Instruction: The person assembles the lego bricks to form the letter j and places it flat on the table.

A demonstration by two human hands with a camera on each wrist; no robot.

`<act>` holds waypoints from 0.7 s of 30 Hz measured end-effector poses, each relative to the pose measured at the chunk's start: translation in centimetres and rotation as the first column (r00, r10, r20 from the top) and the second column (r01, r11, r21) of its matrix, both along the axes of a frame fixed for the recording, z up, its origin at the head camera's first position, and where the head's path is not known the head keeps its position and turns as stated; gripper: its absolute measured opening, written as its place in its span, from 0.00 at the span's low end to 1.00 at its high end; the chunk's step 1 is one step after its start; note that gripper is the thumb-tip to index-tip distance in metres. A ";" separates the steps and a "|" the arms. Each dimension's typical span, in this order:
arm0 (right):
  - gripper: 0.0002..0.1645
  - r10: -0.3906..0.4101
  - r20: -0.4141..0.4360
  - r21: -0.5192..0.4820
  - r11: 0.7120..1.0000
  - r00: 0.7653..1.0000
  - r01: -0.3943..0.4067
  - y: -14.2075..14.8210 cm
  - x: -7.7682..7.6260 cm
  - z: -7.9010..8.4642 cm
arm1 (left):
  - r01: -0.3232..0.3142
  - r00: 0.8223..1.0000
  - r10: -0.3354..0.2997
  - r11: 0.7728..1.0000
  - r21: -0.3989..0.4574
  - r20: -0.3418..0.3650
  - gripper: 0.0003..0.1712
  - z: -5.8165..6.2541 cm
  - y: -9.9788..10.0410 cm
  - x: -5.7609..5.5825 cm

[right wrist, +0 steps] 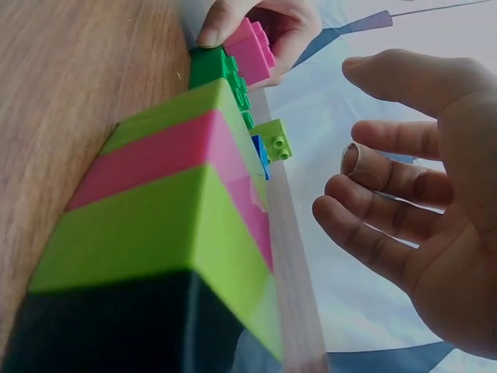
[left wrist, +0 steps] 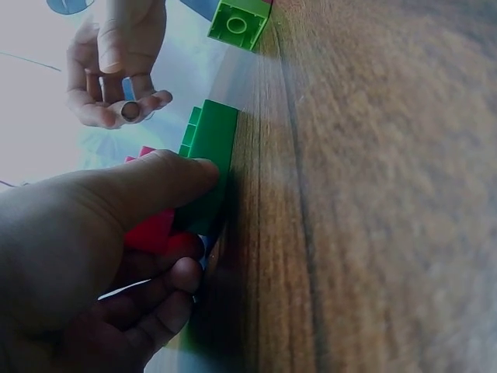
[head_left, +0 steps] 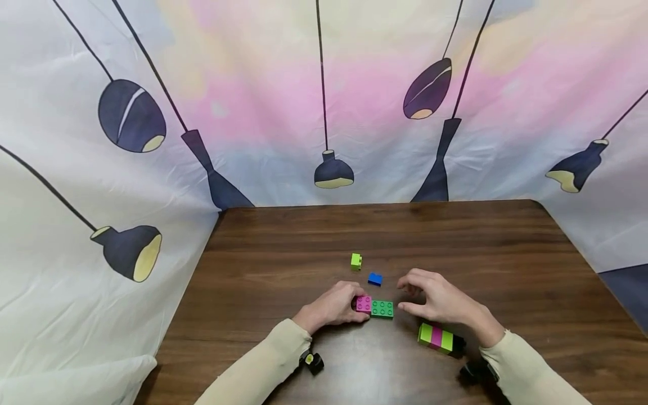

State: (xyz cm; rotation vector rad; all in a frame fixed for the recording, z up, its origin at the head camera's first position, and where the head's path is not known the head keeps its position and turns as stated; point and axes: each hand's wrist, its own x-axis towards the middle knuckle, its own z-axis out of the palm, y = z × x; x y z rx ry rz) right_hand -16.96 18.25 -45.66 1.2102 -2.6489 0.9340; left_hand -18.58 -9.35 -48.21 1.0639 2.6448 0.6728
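My left hand [head_left: 336, 304] pinches a joined pair of toy building bricks between thumb and fingers. The pair is a pink brick [head_left: 363, 304] set on the left end of a green brick [head_left: 382, 309], whose bare studs face up. In the left wrist view the thumb lies along the side of the green brick [left wrist: 208, 148]. My right hand [head_left: 430, 295] hovers to the right of the pair, fingers loosely bent around nothing. Below it lies a block of lime, pink and black bricks [head_left: 436, 336]. The right wrist view shows a band around one fingertip.
Just beyond the pair, a small blue brick [head_left: 375, 279] lies on the brown wooden table [head_left: 283, 242]. A lime brick [head_left: 356, 261] sits a little farther back, studs pointing right. Behind the table hangs a cloth [head_left: 273, 101] printed with lamps.
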 end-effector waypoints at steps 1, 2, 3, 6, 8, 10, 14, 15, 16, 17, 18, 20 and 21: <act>0.15 -0.002 0.003 0.000 1.000 1.000 0.002 0.0 0.0 0.0 | -0.001 1.000 0.001 1.000 0.003 -0.001 0.19 -0.1 0.0 0.1; 0.15 -0.006 0.006 0.001 1.000 1.000 0.006 0.0 0.1 0.0 | -0.004 1.000 0.004 1.000 0.011 0.001 0.19 -0.1 0.0 0.1; 0.16 -0.011 0.010 0.001 1.000 1.000 0.011 0.1 0.2 0.0 | -0.005 1.000 0.005 1.000 0.017 0.000 0.19 -0.1 -0.1 0.2; 0.17 -0.028 0.044 0.015 1.000 0.999 0.027 0.4 0.7 -0.4 | -0.005 1.000 0.005 1.000 0.024 0.004 0.19 -0.2 -0.1 0.4; 0.18 -0.036 0.063 0.030 0.999 0.997 0.034 0.5 0.9 -0.6 | 0.001 1.000 -0.001 1.000 0.015 0.005 0.20 -0.2 -0.1 0.5; 0.18 -0.043 0.075 0.036 0.999 0.996 0.041 0.6 1.1 -0.8 | 0.005 1.000 -0.005 1.000 0.011 0.003 0.20 -0.2 -0.2 0.5; 0.19 -0.047 0.060 0.028 0.999 0.997 0.045 0.7 1.1 -0.9 | 0.007 1.000 -0.007 1.000 0.014 -0.013 0.20 -0.1 -0.2 0.4; 0.19 -0.046 0.059 0.026 0.999 0.997 0.045 0.7 1.1 -0.9 | 0.008 1.000 -0.008 1.000 0.013 -0.016 0.20 -0.1 -0.2 0.4; 0.19 -0.046 0.058 0.028 0.999 0.997 0.045 0.7 1.0 -0.8 | 0.009 1.000 -0.009 1.000 0.011 -0.018 0.20 -0.1 -0.2 0.3; 0.19 -0.046 0.059 0.031 0.999 0.997 0.044 0.7 1.0 -0.8 | 0.010 1.000 -0.010 1.000 0.009 -0.018 0.20 -0.1 -0.2 0.4; 0.19 -0.048 0.065 0.034 0.998 0.997 0.046 0.7 1.0 -0.8 | 0.010 1.000 -0.010 1.000 0.007 -0.018 0.20 -0.1 -0.1 0.3; 0.19 -0.047 0.067 0.041 0.998 0.997 0.044 0.6 1.0 -0.8 | 0.009 1.000 -0.009 1.000 0.006 -0.015 0.20 -0.2 -0.2 0.3; 0.19 -0.047 0.071 0.044 0.998 0.996 0.044 0.6 1.0 -0.8 | 0.009 1.000 -0.009 1.000 0.006 -0.014 0.20 -0.2 -0.2 0.3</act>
